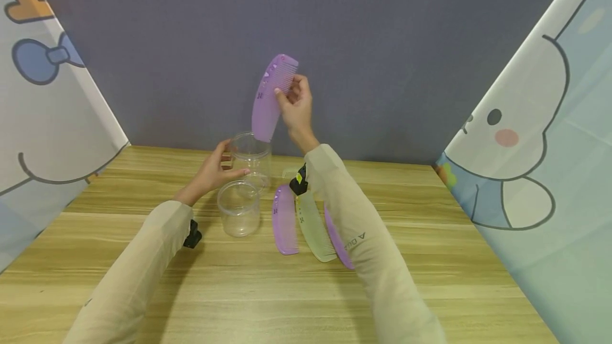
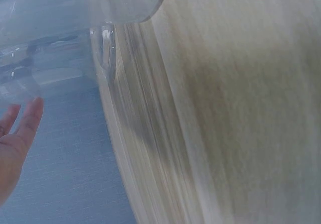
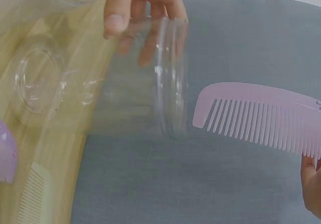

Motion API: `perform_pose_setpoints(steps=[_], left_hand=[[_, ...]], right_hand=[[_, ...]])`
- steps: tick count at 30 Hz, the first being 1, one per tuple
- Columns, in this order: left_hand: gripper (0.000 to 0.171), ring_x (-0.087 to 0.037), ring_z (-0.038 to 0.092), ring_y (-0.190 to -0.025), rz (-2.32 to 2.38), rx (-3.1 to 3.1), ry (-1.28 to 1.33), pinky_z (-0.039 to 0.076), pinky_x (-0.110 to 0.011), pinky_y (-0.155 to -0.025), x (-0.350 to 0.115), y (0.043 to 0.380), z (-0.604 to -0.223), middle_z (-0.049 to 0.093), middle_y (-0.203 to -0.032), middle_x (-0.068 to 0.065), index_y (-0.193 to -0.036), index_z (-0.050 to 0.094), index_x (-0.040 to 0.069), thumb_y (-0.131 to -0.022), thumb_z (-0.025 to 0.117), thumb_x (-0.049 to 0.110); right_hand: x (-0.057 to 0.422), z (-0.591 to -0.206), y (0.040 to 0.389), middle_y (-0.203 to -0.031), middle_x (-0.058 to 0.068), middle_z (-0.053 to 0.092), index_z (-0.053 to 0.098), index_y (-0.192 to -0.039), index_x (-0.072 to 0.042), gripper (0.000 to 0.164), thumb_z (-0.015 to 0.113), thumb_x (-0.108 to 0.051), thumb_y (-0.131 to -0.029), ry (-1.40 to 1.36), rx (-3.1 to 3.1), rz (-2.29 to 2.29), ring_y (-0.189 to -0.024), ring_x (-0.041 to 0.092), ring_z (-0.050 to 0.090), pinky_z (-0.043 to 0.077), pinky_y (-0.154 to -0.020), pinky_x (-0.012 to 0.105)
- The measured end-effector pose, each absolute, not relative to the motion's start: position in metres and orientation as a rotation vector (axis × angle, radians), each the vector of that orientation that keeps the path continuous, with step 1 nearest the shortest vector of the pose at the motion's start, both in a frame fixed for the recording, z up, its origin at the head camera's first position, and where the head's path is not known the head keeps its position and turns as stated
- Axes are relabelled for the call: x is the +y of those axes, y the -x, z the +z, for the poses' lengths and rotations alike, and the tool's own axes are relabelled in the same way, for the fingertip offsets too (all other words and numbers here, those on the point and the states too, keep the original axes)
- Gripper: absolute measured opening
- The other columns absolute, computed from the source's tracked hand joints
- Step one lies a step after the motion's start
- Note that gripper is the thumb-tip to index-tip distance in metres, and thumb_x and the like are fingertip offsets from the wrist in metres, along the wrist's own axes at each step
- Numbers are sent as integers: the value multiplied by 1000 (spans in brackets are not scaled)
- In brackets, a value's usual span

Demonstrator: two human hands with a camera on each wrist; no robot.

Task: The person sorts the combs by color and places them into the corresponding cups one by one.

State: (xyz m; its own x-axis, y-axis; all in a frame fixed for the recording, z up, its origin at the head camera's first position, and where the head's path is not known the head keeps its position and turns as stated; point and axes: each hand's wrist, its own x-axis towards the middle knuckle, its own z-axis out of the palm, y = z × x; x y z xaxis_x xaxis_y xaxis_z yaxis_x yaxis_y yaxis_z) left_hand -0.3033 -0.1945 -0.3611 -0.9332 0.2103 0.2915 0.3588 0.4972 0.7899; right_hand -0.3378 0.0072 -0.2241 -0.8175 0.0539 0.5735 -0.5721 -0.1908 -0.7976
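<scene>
My right hand [image 1: 296, 105] pinches a purple comb [image 1: 271, 97] by its teeth end and holds it up in the air. The comb stands almost straight up, and its low tip hangs just over the mouth of the tall clear jar [image 1: 252, 159]. It is not inside yet.

My left hand [image 1: 216, 170] is on the side of that jar, thumb and fingers curled round it, so the grip keeps it steady. The jar stands near the back of the desk [image 1: 430, 259]. In the right wrist view the jar looks empty, so I think no comb has gone in.

Just in front of it is a shorter clear cup [image 1: 238, 208]. It looks empty too.

Three more combs lie flat on the desk by my right sleeve: a purple one [image 1: 285, 222], a pale green one [image 1: 315, 230] beside it, and another purple one [image 1: 338, 242] partly hidden under my arm. So I think the job has only started. One comb is about to go in and three wait on the desk.
</scene>
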Motion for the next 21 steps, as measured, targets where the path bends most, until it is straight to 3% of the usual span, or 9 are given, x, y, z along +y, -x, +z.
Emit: perform_pose_setpoints(steps=[7,15,21], left_hand=[[95,-46,45,-117,-1388,-2576,495,45,-52,-95,-196,305,-362,36,-135,-25,-144,14,5,-75,75,30],[96,-49,45,-114,-1367,-2561,509,45,-54,-94,-196,304,-363,36,-133,-28,-143,15,3,-75,74,35],[96,-48,44,-117,-1381,-2578,501,45,-53,-95,-197,303,-361,34,-135,-28,-144,12,2,-76,74,30]], right_hand=[[-2,-226,317,-114,25,56,45,-113,7,32,54,12,-83,-627,-1766,2019,-96,28,59,51,-83,24],[-7,-244,312,-114,28,57,44,-114,9,31,53,11,-85,-685,-1895,1955,-99,33,58,51,-85,25],[-10,-255,311,-113,29,57,42,-115,9,31,52,9,-86,-712,-1957,1940,-99,35,58,52,-82,24]])
